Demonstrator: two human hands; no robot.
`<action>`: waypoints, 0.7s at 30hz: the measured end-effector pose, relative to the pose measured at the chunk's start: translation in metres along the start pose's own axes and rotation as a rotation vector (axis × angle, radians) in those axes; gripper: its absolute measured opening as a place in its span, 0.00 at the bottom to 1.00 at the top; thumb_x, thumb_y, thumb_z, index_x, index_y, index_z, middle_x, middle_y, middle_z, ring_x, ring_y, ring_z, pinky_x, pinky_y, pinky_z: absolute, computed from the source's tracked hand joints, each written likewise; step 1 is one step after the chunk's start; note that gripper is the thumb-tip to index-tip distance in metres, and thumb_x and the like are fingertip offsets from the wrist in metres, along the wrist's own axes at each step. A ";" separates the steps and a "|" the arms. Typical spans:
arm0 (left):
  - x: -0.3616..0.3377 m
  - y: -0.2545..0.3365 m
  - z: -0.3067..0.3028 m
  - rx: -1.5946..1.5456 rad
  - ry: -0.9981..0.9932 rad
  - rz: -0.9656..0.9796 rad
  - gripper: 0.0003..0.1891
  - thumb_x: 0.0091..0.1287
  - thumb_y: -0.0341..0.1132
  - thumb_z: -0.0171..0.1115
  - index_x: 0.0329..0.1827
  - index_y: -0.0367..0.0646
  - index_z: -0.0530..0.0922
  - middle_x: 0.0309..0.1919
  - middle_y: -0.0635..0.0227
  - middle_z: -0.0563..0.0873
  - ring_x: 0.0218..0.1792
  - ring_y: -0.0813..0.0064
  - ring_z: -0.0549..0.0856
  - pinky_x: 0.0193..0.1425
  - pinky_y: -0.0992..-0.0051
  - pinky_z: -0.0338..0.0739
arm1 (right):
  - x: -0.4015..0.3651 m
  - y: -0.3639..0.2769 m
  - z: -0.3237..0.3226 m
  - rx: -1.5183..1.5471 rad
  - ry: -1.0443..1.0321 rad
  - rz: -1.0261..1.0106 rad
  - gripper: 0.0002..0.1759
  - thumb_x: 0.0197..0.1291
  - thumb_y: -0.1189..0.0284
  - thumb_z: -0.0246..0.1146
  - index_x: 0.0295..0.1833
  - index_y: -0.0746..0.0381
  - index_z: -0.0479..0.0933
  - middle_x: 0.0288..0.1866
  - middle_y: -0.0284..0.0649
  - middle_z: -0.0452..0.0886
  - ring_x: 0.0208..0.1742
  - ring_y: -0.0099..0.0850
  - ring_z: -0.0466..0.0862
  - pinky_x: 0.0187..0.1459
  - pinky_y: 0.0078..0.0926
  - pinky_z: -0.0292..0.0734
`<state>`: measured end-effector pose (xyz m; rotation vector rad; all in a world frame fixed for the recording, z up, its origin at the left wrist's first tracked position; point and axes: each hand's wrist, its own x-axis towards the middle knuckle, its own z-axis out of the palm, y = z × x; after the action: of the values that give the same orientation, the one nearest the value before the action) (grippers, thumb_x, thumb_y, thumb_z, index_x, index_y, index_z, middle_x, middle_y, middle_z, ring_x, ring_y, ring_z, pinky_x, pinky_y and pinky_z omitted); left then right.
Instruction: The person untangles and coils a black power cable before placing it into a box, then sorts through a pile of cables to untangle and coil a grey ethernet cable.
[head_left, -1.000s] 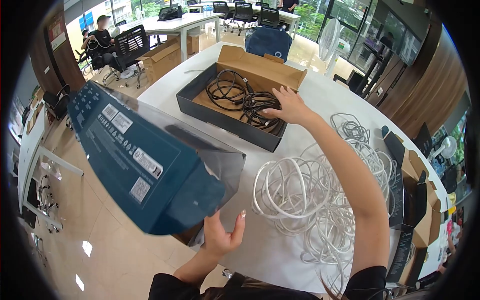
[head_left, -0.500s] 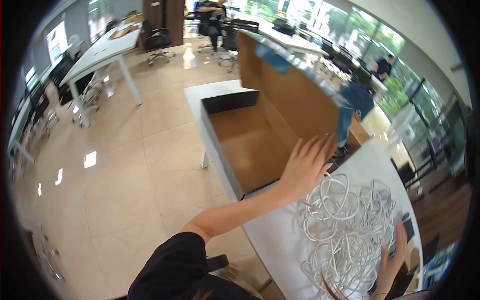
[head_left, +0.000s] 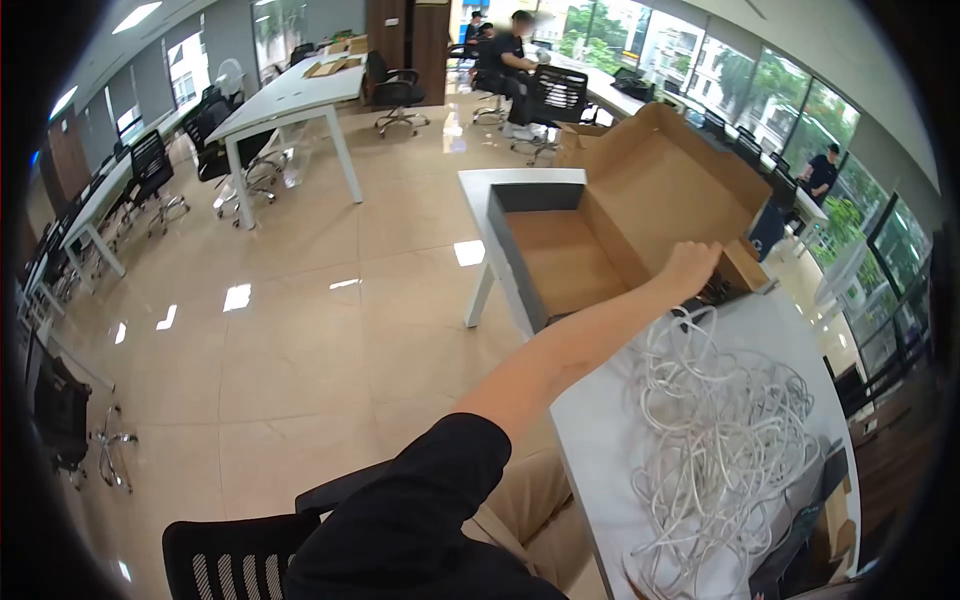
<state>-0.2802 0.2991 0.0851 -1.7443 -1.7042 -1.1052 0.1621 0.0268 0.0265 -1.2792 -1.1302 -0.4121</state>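
My left hand (head_left: 692,268) is closed, its fingers curled down and mostly hidden. It is at the near edge of the raised cardboard lid (head_left: 680,165), and I cannot make out what is in its grip. The lid stands tilted back from a wide box (head_left: 560,250) with dark outer walls and a bare brown inside. Below my forearm, a big tangled heap of white cables (head_left: 715,450) covers the near part of the table. My right hand is out of view.
The white table (head_left: 590,425) carries the box and cables. A smaller brown box (head_left: 742,268) with dark items stands beyond my hand. A dark printed package (head_left: 800,535) lies at the right edge. Office chairs (head_left: 395,95), another table (head_left: 290,100) and several people are farther off.
The lid has dropped lower and tilted farther back. My left hand went from spread fingers to closed. My right hand, earlier beside the cables, has left view. The camera view has shifted.
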 end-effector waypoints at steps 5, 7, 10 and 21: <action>-0.001 0.005 0.026 0.053 -0.078 0.032 0.07 0.54 0.31 0.55 0.36 0.40 0.73 0.25 0.56 0.82 0.29 0.56 0.83 0.31 0.60 0.76 | -0.008 0.039 -0.007 0.147 -0.087 0.163 0.18 0.65 0.66 0.51 0.46 0.73 0.73 0.42 0.49 0.78 0.46 0.37 0.79 0.48 0.29 0.73; -0.008 0.003 0.039 -0.055 -0.148 0.058 0.09 0.53 0.31 0.57 0.36 0.41 0.75 0.31 0.54 0.82 0.36 0.53 0.81 0.38 0.59 0.75 | -0.012 0.036 -0.009 0.051 -0.125 0.075 0.14 0.68 0.72 0.47 0.47 0.72 0.73 0.42 0.45 0.79 0.46 0.32 0.79 0.48 0.25 0.73; -0.015 0.009 0.030 -0.458 -0.326 -0.036 0.19 0.58 0.32 0.57 0.54 0.41 0.74 0.44 0.53 0.80 0.47 0.57 0.79 0.52 0.64 0.71 | -0.011 0.031 -0.006 0.227 -0.069 0.292 0.11 0.66 0.75 0.50 0.47 0.71 0.74 0.42 0.43 0.79 0.43 0.29 0.79 0.46 0.23 0.72; -0.213 0.167 -0.136 -0.714 -0.541 0.335 0.29 0.61 0.42 0.58 0.64 0.41 0.64 0.67 0.49 0.60 0.70 0.51 0.52 0.70 0.54 0.42 | -0.034 -0.014 -0.030 0.111 -0.398 0.280 0.23 0.53 0.76 0.59 0.57 0.67 0.69 0.56 0.47 0.73 0.58 0.40 0.71 0.58 0.34 0.64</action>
<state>-0.1294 0.0429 0.0277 -2.8634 -1.2505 -1.2422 0.1490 -0.0159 0.0089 -1.4328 -1.2590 0.1199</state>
